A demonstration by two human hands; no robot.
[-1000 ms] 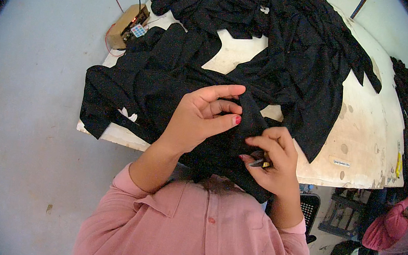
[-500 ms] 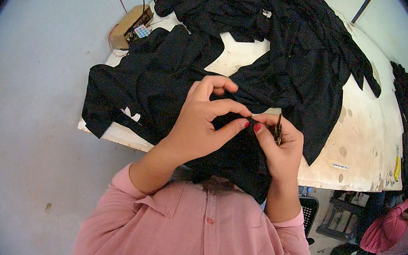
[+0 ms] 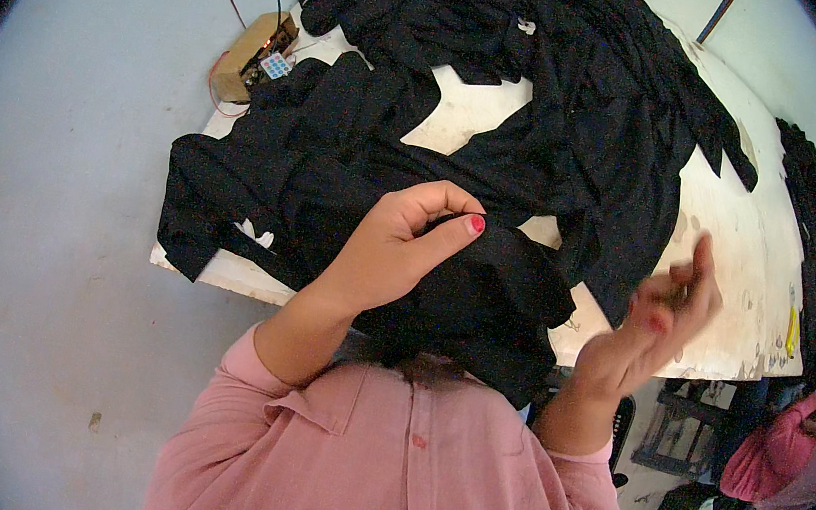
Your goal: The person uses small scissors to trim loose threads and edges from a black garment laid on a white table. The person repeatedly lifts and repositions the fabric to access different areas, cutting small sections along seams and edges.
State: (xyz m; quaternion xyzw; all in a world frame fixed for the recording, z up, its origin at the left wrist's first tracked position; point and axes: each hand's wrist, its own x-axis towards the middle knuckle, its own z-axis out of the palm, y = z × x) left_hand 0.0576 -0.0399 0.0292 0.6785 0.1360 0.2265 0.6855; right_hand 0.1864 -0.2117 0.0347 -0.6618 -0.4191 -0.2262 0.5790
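Observation:
My left hand (image 3: 390, 251) pinches the upper edge of a black cloth piece (image 3: 483, 299) between thumb and forefinger. That cloth hangs over the near table edge and down against my front. Off to the right, away from the cloth, my right hand (image 3: 650, 323) is raised over the table's near edge. Motion smears its fingers, so whether anything lies in them does not show. More black garments (image 3: 606, 106) spread in a heap across the table, with small white tags (image 3: 255, 234) on them.
The pale, stained tabletop (image 3: 722, 321) shows at the right. An open box with wiring and a small keypad (image 3: 275, 66) stands at the back left. A yellow item (image 3: 792, 332) lies near the right edge. Another person in pink (image 3: 773, 453) is at far right.
My right hand has let go of the cloth and swung right; the small dark tool seen in it before no longer shows clearly. The left hand keeps its pinch, slightly farther left.

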